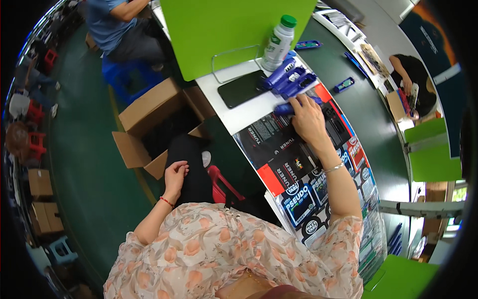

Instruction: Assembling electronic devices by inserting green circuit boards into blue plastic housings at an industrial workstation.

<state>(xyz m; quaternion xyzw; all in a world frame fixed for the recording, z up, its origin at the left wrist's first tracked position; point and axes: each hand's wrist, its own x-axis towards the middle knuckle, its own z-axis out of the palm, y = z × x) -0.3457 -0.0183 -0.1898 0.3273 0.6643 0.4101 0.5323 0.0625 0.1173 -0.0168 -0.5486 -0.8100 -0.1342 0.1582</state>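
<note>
My right hand (307, 119) reaches over the bench with its fingers closed on a dark blue-purple tube-shaped piece (284, 109); most of the piece's far end is under the fingers. Just beyond it, several similar blue-purple pieces (291, 79) lie side by side next to a black phone (242, 89). Resting by my dark trouser leg, my left hand (176, 175) has its fingers loosely curled, and nothing shows in them. A printed sheet covered with stickers (279, 144) lies beneath my right forearm.
A white bottle with a green cap (279, 42) stands before a green partition (219, 35). Left of the bench is an open cardboard box (149, 107) holding something dark. More blue pieces (343, 84) lie on the green conveyor-like surface (368, 107). Other people sit nearby.
</note>
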